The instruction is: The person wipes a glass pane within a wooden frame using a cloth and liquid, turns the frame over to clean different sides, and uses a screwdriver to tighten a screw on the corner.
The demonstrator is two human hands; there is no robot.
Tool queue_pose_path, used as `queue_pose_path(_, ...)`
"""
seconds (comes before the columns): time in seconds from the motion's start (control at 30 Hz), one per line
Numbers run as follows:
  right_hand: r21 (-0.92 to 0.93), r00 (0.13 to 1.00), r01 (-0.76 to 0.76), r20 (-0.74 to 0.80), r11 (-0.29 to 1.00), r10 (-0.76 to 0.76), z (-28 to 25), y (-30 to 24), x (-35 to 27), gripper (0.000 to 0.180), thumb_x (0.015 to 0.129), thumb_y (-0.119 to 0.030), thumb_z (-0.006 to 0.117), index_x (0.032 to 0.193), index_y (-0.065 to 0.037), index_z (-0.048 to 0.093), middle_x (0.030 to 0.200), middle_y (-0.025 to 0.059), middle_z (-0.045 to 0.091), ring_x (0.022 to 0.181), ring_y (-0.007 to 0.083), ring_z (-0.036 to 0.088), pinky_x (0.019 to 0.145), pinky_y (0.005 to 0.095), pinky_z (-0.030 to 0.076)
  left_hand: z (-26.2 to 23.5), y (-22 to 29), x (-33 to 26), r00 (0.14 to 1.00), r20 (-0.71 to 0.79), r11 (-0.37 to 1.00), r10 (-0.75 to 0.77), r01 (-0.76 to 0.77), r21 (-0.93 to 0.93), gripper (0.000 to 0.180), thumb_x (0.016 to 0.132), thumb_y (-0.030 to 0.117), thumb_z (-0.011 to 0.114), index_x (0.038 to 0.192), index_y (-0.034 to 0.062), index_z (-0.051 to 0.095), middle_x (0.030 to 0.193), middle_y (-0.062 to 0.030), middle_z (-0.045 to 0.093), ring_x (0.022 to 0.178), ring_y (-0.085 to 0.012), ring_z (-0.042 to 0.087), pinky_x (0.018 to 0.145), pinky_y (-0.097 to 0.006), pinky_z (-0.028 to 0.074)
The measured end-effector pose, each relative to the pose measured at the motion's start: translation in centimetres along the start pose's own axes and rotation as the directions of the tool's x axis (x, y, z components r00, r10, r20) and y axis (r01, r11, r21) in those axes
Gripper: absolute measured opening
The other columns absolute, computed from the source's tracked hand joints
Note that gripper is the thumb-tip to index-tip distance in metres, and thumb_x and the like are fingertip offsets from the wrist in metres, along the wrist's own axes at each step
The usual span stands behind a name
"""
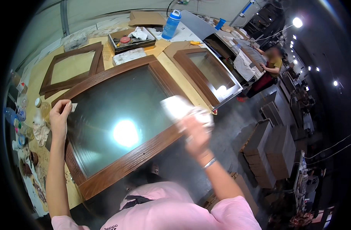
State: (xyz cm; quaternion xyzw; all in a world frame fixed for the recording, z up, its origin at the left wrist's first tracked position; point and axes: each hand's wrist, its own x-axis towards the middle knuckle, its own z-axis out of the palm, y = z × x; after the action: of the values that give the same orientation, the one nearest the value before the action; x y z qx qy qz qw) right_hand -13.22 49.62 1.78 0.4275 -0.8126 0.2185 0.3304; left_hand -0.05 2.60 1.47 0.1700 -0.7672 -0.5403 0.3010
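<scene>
A brown wooden cabinet door (118, 170) with a glass pane (118, 103) lies on the worktable in front of me, a bright light reflected in the glass. At the door's left edge is my left hand (59, 117), its fingers pinched on a small whitish scrap (74, 107) over the frame. My right hand (194, 134), smeared by motion, is closed round a white cloth (179, 109) above the right side of the door. Whether the cloth touches the wood cannot be made out.
Two stacked wooden frames (52, 78) lie at the far left; a smaller glazed door (196, 74) lies right. Behind stand an open box (131, 45) and a blue bottle (171, 25). Several bottles (43, 109) line the left edge. A co-worker (273, 63) stands at another table. Stacked panels (275, 149) occupy the right floor.
</scene>
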Motion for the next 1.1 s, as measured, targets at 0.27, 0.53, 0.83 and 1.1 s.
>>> queue_pose_path(0.27, 0.458, 0.964, 0.036, 0.219, 0.888, -0.152, -0.9, -6.6, 3.3, 0.032, 0.084, -0.003, 0.056, 0.113, 0.002, 0.068, 0.115, 0.0178, 0.069, 0.115, 0.0332, 0.065, 0.105, 0.0436, 0.047, 1.1, -0.7, 0.1, 0.999, -0.008, 0.999, -0.031, 0.031, 0.02, 0.01, 0.097, 0.011, 0.062, 0.096, 0.0006, 0.065, 0.082, 0.0056, 0.055, 0.072, -0.0037, 0.046, 0.064, -0.02, 0.036)
queue_pose_path(0.53, 0.245, 0.938, -0.344, 0.129, 0.906, 0.321, -1.8, 8.2, 4.0, 0.018, 0.079, 0.006, 0.059, 0.092, 0.001, 0.071, 0.097, 0.0171, 0.071, 0.094, 0.0353, 0.068, 0.086, 0.0424, 0.054, 0.0, -0.4, -0.3, 0.998, -0.041, 0.998, -0.055, 0.055, 0.014, 0.01, 0.098, 0.011, 0.061, 0.096, 0.0009, 0.065, 0.08, 0.0054, 0.054, 0.071, -0.0034, 0.046, 0.064, -0.02, 0.036)
queue_pose_path(0.83, 0.489, 0.944, -0.197, 0.327, 0.85, 0.03, 5.1, 11.7, 10.3, 0.029, 0.073, 0.01, 0.057, 0.094, -0.004, 0.072, 0.107, 0.0129, 0.07, 0.104, 0.0303, 0.066, 0.091, 0.0368, 0.053, 1.1, 0.6, -0.5, 0.994, -0.086, 0.994, -0.067, 0.075, 0.086, 0.014, 0.099, 0.016, 0.062, 0.098, 0.0037, 0.066, 0.083, 0.0044, 0.06, 0.074, -0.0036, 0.052, 0.066, -0.021, 0.041)
queue_pose_path(1.1, 0.597, 0.88, -0.336, 0.475, 0.728, 0.017, 6.1, 14.3, 12.3, 0.02, 0.078, -0.013, 0.075, 0.093, -0.001, 0.07, 0.098, 0.0139, 0.067, 0.091, 0.0271, 0.065, 0.081, 0.035, 0.051, 1.2, 1.7, -0.9, 0.984, -0.155, 0.986, -0.089, 0.109, 0.125, 0.014, 0.099, 0.017, 0.061, 0.096, 0.0042, 0.066, 0.083, 0.0051, 0.058, 0.075, -0.004, 0.052, 0.067, -0.021, 0.042)
